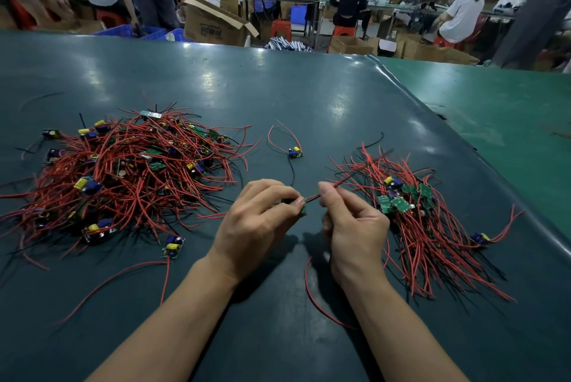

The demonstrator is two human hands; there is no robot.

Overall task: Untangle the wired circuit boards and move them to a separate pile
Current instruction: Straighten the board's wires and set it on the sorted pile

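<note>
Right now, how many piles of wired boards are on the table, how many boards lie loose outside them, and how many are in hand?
Piles: 2, the left pile and the right pile
Loose boards: 2, the far board and the near board
Held boards: 1, the held board, gripped by left hand and right hand
Total: 5

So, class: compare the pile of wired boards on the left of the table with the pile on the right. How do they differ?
The left pile is larger and tangled, its wires crossing every way; the right pile is smaller, its wires lying roughly parallel. Boards are scattered through the left pile but clustered near one end of the right pile. Both hold small circuit boards with red and black wires.
</note>
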